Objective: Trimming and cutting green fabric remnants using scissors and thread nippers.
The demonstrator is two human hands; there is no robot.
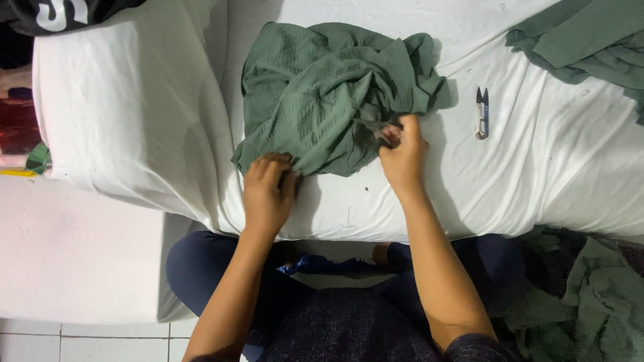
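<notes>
Both hands are gripping the green cloth [322, 94]: left hand [267, 191] pinching its lower edge, right hand [402, 151] bunching a fold. Thread snips [481, 112] are lying nearby on the white sheet [134, 100].

A white-sheeted mattress [537, 174] carries a crumpled green cloth [322, 87], small thread snips [481, 112] right, more green fabric [590, 40] far right.

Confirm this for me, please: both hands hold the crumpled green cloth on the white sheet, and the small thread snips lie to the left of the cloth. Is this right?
Not quite. The head view shows the thread snips lying to the right of the green cloth, not the left. The rest holds: the left hand and the right hand both grip the crumpled cloth on the white sheet.
</notes>
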